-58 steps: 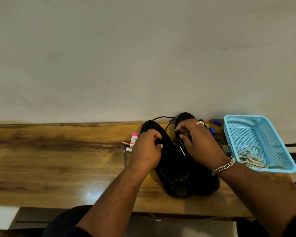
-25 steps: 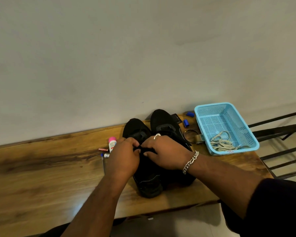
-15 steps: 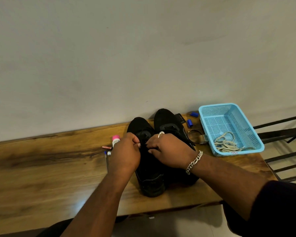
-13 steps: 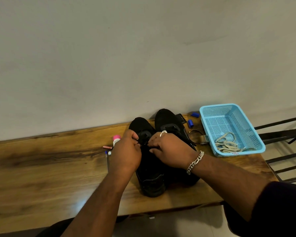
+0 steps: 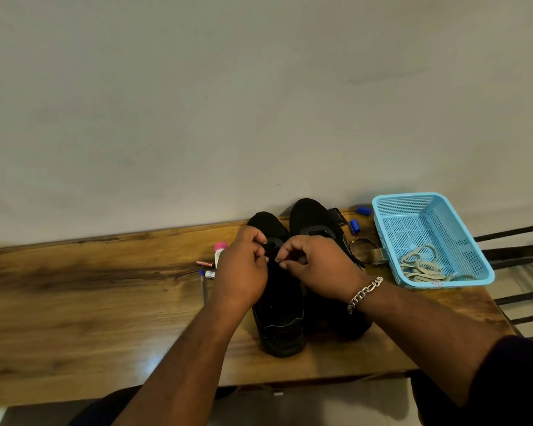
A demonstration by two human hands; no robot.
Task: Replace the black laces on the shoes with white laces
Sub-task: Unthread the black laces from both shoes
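A long wooden table [image 5: 74, 302] spans the lower frame; at centre stand two black shoes [image 5: 279, 315], toes toward the wall. Right of centre, a light-blue mesh basket [image 5: 462, 238] holds pale white laces [image 5: 419, 265]. The left hand [image 5: 243, 272] and right hand [image 5: 317, 265] both pinch the left shoe's black lace [image 5: 270, 248].

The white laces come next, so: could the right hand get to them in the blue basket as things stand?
Probably yes: the white laces lie uncovered in the open-topped blue basket, beside the right hand, though its grip is busy pinching the black lace.
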